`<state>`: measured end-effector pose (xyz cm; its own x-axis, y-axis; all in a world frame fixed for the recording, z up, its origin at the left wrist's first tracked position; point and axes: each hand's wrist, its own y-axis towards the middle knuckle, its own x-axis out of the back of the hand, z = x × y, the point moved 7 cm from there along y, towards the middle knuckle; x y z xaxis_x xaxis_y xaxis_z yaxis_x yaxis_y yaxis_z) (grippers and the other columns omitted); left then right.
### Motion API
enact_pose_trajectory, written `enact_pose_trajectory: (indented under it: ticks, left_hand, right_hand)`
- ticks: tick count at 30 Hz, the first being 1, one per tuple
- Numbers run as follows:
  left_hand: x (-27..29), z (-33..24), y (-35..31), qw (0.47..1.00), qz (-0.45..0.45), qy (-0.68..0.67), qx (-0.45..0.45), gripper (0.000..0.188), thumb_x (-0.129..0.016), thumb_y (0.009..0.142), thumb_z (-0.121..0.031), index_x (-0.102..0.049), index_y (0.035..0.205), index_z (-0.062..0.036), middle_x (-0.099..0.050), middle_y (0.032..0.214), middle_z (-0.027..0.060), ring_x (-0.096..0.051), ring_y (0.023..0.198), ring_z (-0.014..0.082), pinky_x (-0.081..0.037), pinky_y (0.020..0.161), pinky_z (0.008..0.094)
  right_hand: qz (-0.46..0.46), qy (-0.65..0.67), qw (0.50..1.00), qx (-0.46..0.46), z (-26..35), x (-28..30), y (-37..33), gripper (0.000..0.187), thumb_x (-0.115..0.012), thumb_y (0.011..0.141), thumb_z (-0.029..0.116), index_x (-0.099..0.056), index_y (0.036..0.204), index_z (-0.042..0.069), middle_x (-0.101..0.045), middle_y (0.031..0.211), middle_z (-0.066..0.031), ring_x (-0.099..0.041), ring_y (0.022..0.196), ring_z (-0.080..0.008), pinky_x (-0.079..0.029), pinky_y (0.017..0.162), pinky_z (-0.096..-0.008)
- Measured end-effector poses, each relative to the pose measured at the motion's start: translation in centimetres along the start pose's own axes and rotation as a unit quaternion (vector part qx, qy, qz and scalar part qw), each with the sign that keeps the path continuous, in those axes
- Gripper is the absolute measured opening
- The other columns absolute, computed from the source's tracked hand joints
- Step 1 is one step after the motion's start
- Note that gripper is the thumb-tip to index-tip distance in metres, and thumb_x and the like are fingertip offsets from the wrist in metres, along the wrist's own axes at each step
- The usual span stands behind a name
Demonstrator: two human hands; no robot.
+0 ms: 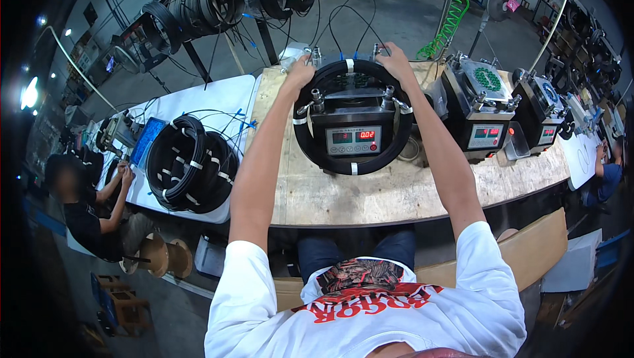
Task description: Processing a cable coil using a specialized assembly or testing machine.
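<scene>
In front of me on the wooden bench stands a metal box machine [354,135] with red and green digits on its panel. A coil of black cable [305,140], bound with white ties, leans upright around its front. At the machine's far left corner, my left hand [301,74] is closed at a metal clamp [316,56]. My right hand [395,64] is closed on the matching clamp [378,51] at the far right corner. Two thin black cable ends with blue tips [356,56] rise between my hands. Front clamps [317,100] stand on the near corners.
Two similar machines [487,135] [545,135] with green and blue discs stand on the right. To the left, black cable coils [191,166] lie on a white table [246,94]. A co-worker [86,206] sits at far left, another [606,176] at far right. Cable reels [198,11] hang behind.
</scene>
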<state>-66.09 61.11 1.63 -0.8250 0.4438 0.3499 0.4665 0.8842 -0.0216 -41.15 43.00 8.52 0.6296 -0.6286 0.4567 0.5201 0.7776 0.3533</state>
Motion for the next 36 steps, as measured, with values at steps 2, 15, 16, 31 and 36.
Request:
enact_pose_trajectory:
  ticks: [2, 15, 16, 31, 36]
  left_hand:
    - [-3.6, -4.2, -1.4, 0.999, 0.037, 0.035, -0.016, 0.066, -0.062, 0.082, -0.017, -0.046, 0.145, -0.0079, -0.063, 0.126, 0.0198, -0.062, 0.114, 0.0297, -0.049, 0.094, 0.0371]
    - [-3.7, -5.0, -2.2, 0.995, -0.033, 0.009, -0.091, 0.057, -0.057, 0.090, -0.023, -0.047, 0.141, 0.0021, -0.059, 0.131, 0.0252, -0.054, 0.126, 0.0355, -0.038, 0.107, 0.0370]
    - [-3.6, -5.0, -2.3, 0.996, -0.020, 0.010, -0.084, 0.058, -0.056, 0.090, -0.023, -0.046, 0.142, 0.0021, -0.058, 0.132, 0.0250, -0.053, 0.127, 0.0353, -0.037, 0.107, 0.0368]
    - [-3.9, -6.5, -3.1, 0.990, 0.036, 0.032, -0.134, 0.071, -0.053, 0.085, 0.002, -0.033, 0.152, -0.0102, -0.058, 0.101, 0.0079, -0.056, 0.088, 0.0151, -0.046, 0.080, 0.0265]
    - [-3.8, -5.4, -2.2, 0.991, -0.019, 0.006, -0.133, 0.065, -0.055, 0.083, -0.004, -0.041, 0.147, -0.0096, -0.063, 0.101, 0.0120, -0.061, 0.094, 0.0234, -0.047, 0.088, 0.0346]
  right_hand:
    - [0.006, -0.043, 0.999, -0.012, -2.8, 1.8, 0.8, 0.051, -0.072, 0.077, 0.024, -0.062, 0.123, 0.004, -0.069, 0.112, -0.0226, -0.065, 0.108, -0.0384, -0.049, 0.094, -0.0407]
    - [-0.011, -0.032, 0.999, -0.011, -2.4, 1.3, 0.3, 0.050, -0.068, 0.080, 0.029, -0.063, 0.123, 0.004, -0.068, 0.114, -0.0245, -0.063, 0.112, -0.0400, -0.047, 0.098, -0.0413]
    - [-0.007, -0.025, 1.000, -0.004, -2.3, 1.2, 0.3, 0.050, -0.068, 0.080, 0.029, -0.063, 0.123, 0.004, -0.067, 0.115, -0.0247, -0.062, 0.113, -0.0400, -0.047, 0.098, -0.0413]
    - [-0.003, 0.035, 0.999, 0.013, -2.6, 1.4, -0.2, 0.048, -0.066, 0.083, 0.024, -0.058, 0.126, 0.004, -0.068, 0.100, -0.0192, -0.066, 0.089, -0.0265, -0.049, 0.082, -0.0359]
    - [0.022, 0.007, 0.999, 0.033, -2.9, 1.2, 0.4, 0.053, -0.067, 0.083, 0.025, -0.055, 0.129, 0.001, -0.068, 0.101, -0.0197, -0.066, 0.089, -0.0264, -0.049, 0.082, -0.0359]
